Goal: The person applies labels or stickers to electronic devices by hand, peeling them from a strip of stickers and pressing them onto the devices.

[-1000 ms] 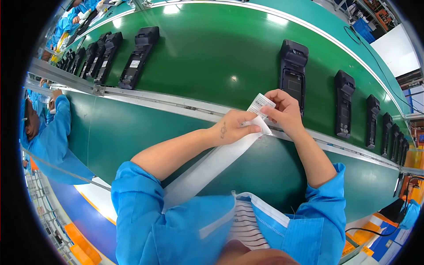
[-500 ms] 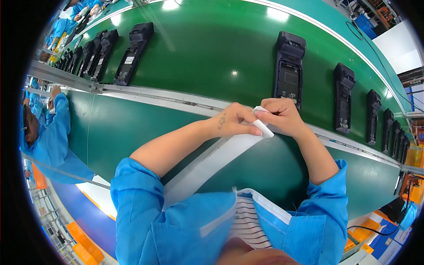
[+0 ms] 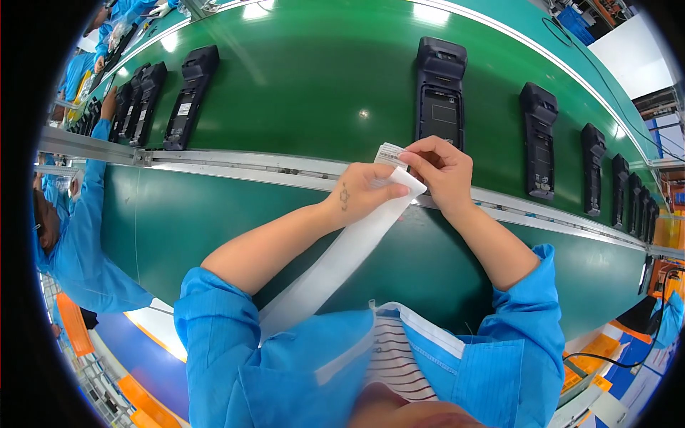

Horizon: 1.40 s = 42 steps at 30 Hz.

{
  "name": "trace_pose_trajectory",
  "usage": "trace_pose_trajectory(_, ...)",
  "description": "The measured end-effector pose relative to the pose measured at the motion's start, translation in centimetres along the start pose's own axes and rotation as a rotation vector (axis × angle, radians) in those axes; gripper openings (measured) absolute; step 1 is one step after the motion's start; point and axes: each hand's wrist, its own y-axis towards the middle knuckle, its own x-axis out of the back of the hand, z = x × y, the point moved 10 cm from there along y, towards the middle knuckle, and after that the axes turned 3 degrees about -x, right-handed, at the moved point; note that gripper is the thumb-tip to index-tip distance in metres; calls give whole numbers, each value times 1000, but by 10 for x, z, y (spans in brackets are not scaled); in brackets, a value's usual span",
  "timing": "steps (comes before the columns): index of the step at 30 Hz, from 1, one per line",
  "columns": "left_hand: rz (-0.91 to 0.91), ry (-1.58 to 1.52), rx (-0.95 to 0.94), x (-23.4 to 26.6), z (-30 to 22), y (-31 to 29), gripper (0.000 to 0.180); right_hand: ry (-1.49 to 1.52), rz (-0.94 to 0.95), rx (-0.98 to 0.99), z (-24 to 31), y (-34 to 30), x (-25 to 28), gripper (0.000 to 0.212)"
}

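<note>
Partly hidden under the gripping thumb and fingers of the left hand (image 3: 362, 194), and lost lower down behind the blue cloth jacket (image 3: 307, 364): a long white strip (image 3: 335, 260), held above the dark green bench (image 3: 193, 207), with a white printed label (image 3: 389, 153) at the upper end. Contents of the blue plastic crate (image 3: 573, 26) hard to make out. Right hand (image 3: 444, 175) with thumb and forefinger bent at the label's right edge; cannot tell whether pinching. Both forearms angled inward.

The person's bare forearms (image 3: 265, 246) angle inward to the far edge of the bench (image 3: 428, 267), left hand (image 3: 359, 194) pinching thumb to fingers, right hand (image 3: 444, 171) curled close beside.
</note>
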Motion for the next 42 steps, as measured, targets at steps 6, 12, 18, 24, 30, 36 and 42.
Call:
trace_pose_trajectory(6, 28, -32, 31, -12, 1, 3, 18, -158, -156, 272, 16, -3, 21, 6)
trace_pose_trajectory(12, -17, 182, -288, -7, -5, 9, 17, -80, -417, 273, 36, 21, 78, 8)
trace_pose_trajectory(18, -76, -40, 12, 19, 2, 16, 21, -316, -69, -180, 0, 74, 90, 20)
trace_pose_trajectory(24, -73, 3, -53, 18, 1, 20, 24, -417, -114, -149, -1, 78, 92, 19)
trace_pose_trajectory(30, -52, 61, -158, 17, -2, 23, 23, -456, -149, -119, 2, 76, 90, 19)
trace_pose_trajectory(36, 4, -177, -48, 6, 3, 23, 20, -484, -150, -134, 2, 76, 91, 20)
trace_pose_trajectory(42, 20, -304, 6, -3, 6, 24, 20, -493, -135, -117, 2, 78, 90, 20)
